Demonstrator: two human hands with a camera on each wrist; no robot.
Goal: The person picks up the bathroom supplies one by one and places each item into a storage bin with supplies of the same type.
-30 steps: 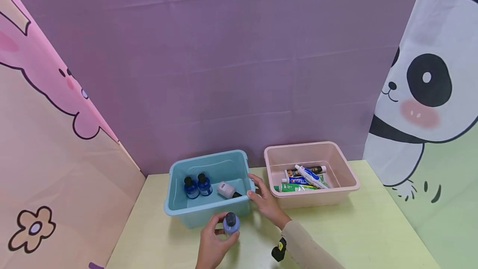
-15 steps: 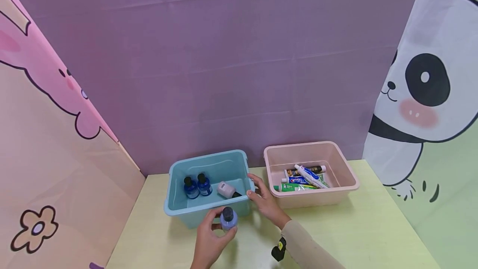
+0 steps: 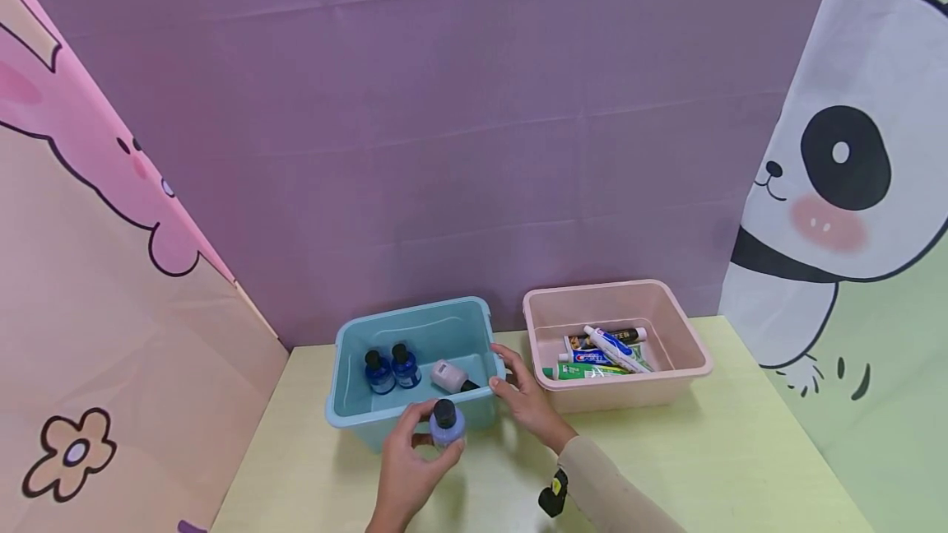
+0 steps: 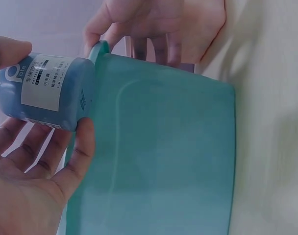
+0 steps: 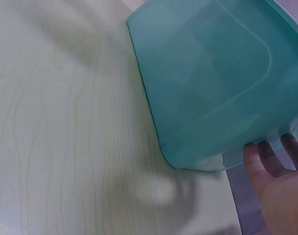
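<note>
My left hand point(image 3: 403, 467) holds a small blue-violet shampoo bottle point(image 3: 447, 431) upright by its body, thumb on one side and fingers on the other. In the head view the bottle overlaps the front wall of the blue plastic bin point(image 3: 370, 419). Its white printed label point(image 4: 46, 83) shows in the left wrist view. My right hand point(image 3: 527, 403) grips the bin's right end by the rim, fingertips against the outer wall in the right wrist view. Inside the bin, two dark blue bottles point(image 3: 381, 377) stand at the left, and a pale bottle point(image 3: 448, 375) lies on its side.
To the right stands a pink bin point(image 3: 637, 391) with several toothpaste tubes point(image 3: 592, 357) in it. Both bins sit on a pale wooden table point(image 3: 704, 451) against a purple backdrop point(image 3: 444, 146). Printed cartoon panels point(image 3: 844, 270) flank the table.
My left hand has shifted left and slightly up in the head view, carrying the shampoo bottle nearer the bin's front rim. My right hand has stayed on the bin.
</note>
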